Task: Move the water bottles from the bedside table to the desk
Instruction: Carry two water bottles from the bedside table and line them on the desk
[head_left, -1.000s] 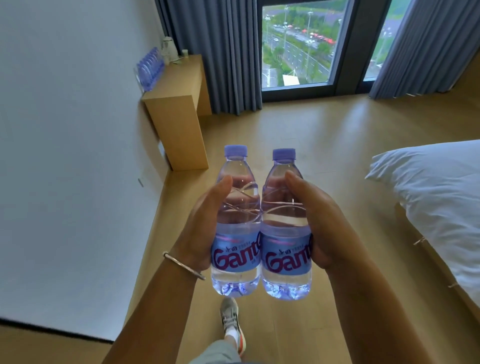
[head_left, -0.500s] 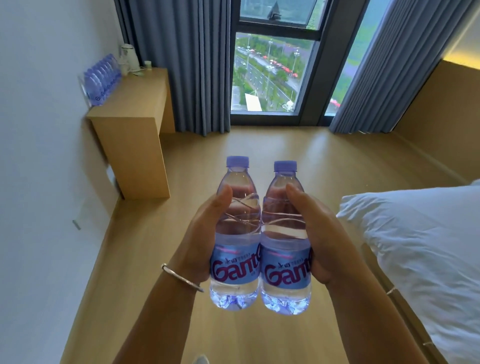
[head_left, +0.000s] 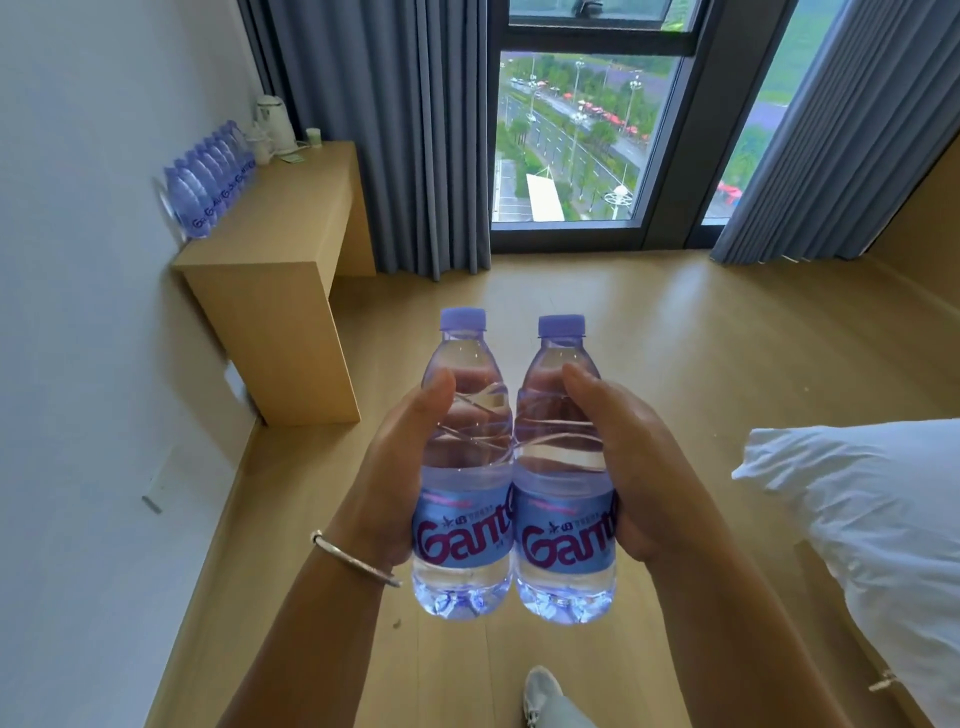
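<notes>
Two upright bottles (head_left: 462, 467) in hands (head_left: 387, 467)

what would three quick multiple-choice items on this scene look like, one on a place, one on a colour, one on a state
1. Where does the row of bottles stand?
A. on the desk, along the wall
B. on the bed
C. on the floor by the window

2. What colour are the caps of the two held bottles?
A. red
B. pale purple
C. green

3. How are the two held bottles carried?
A. both in one hand
B. tucked under an arm
C. upright, one in each hand

Answers:
1. A, the row lines the wall edge of the desk.
2. B, both caps are pale purple.
3. C, the left hand grips the left bottle and the right hand grips the right bottle, caps up.
</notes>
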